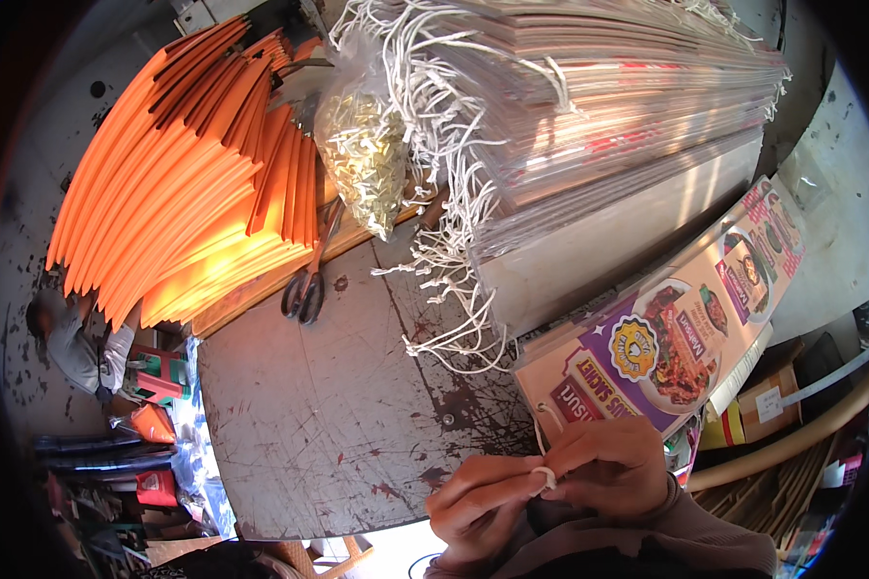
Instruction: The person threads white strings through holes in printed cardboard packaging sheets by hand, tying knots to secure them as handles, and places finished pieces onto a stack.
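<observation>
Near the table's front edge, my left hand [480,504] and my right hand [612,469] meet with fingertips pinched on a short white cord [546,479], which makes a small loop between them. The cord runs up toward the corner of a printed food placard [597,378], peach and purple with pictures of dishes. This placard lies slantwise on top of a few others, just beyond my right hand. Whether the cord is knotted is hidden by my fingers.
Behind lies a large stack of plastic-covered sheets [628,193] with many white cord ends [454,164]. Beside it are a clear bag of small gold pieces [362,159], dark-handled scissors [304,294] and fanned orange folded sheets [179,183]. A person [77,347] is at the far left.
</observation>
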`<action>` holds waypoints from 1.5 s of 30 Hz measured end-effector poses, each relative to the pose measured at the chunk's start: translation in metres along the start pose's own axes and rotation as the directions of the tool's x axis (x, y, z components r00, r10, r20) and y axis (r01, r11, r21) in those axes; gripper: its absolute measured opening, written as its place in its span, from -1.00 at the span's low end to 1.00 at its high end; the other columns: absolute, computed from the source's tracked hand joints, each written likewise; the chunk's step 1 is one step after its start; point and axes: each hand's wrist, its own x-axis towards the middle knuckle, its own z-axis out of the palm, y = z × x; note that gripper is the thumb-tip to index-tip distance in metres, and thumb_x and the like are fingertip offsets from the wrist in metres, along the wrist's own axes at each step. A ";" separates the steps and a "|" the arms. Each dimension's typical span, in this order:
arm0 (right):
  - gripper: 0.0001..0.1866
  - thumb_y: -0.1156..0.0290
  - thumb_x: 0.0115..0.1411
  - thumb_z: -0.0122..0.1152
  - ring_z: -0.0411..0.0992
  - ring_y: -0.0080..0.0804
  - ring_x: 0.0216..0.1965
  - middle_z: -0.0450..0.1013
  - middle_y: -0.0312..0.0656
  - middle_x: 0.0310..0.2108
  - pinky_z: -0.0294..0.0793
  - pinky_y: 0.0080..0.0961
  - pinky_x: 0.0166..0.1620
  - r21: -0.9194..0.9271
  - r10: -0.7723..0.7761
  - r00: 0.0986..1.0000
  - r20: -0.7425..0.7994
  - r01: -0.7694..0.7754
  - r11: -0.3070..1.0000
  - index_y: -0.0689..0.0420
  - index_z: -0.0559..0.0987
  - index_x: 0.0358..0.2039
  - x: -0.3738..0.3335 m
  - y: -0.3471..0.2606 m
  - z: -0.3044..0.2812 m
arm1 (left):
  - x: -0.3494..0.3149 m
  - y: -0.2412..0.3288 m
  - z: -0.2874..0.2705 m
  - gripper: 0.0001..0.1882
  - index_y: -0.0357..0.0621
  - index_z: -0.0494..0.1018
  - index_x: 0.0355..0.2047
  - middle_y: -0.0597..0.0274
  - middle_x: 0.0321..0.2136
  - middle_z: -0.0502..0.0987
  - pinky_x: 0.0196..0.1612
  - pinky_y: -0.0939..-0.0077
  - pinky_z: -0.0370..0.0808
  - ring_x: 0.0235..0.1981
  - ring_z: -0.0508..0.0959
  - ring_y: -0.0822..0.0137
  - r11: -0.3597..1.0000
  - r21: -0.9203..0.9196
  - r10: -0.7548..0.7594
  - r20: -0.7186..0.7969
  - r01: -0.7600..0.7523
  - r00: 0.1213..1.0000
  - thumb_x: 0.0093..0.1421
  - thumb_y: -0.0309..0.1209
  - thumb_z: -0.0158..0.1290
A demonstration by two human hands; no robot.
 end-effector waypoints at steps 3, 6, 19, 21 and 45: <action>-0.77 0.58 -0.11 0.28 0.42 -0.40 -0.50 0.42 -0.22 -0.54 0.36 -0.57 -0.47 -0.075 0.004 1.000 0.015 -0.003 0.997 0.15 0.51 -0.37 0.001 -0.001 -0.001 | 0.000 -0.002 -0.002 -0.86 -0.26 0.44 -0.51 -0.03 -0.43 0.51 -0.42 0.60 0.47 -0.43 0.54 0.31 0.999 -0.025 -0.034 0.001 0.034 0.999 -0.12 -0.68 0.15; -0.80 0.54 -0.10 0.27 0.41 -0.39 -0.51 0.41 -0.25 -0.51 0.35 -0.58 -0.49 -0.163 0.036 0.999 0.000 -0.035 0.986 0.14 0.52 -0.38 0.003 -0.004 0.005 | -0.004 -0.004 0.000 -0.84 -0.25 0.43 -0.48 -0.03 -0.44 0.51 -0.42 0.60 0.46 -0.45 0.53 0.32 0.995 -0.092 -0.051 -0.096 0.042 0.994 -0.10 -0.67 0.15; -0.82 0.53 -0.06 0.22 0.36 -0.37 -0.53 0.34 -0.27 -0.50 0.32 -0.52 -0.48 -0.305 0.057 0.996 -0.061 -0.073 0.950 0.07 0.53 -0.37 -0.002 -0.006 0.007 | -0.005 -0.002 0.000 -0.78 -0.26 0.28 -0.47 0.11 -0.52 0.40 -0.38 0.56 0.38 -0.45 0.43 0.34 0.973 -0.177 -0.197 -0.315 0.146 0.928 0.03 -0.42 0.09; -0.83 0.53 -0.05 0.21 0.35 -0.36 -0.53 0.33 -0.27 -0.51 0.30 -0.51 -0.48 -0.313 0.054 0.995 -0.089 -0.079 0.946 0.07 0.52 -0.37 -0.001 -0.003 0.007 | -0.002 -0.001 -0.009 -0.77 -0.28 0.30 -0.42 0.10 -0.48 0.42 -0.40 0.54 0.42 -0.43 0.47 0.32 0.969 -0.164 -0.212 -0.181 0.183 0.960 -0.01 -0.48 0.14; -0.55 0.06 0.02 0.06 0.33 -0.43 -0.06 0.30 -0.20 -0.01 0.19 -0.22 -0.01 -0.941 -0.126 0.962 0.242 0.264 0.211 0.00 0.41 -0.10 -0.042 0.000 -0.009 | -0.009 -0.001 -0.062 -0.75 -0.18 0.24 -0.57 0.27 -0.66 0.30 -0.64 0.71 0.19 -0.63 0.28 0.51 0.895 -0.352 0.185 -0.268 -0.275 0.946 -0.12 -0.52 0.15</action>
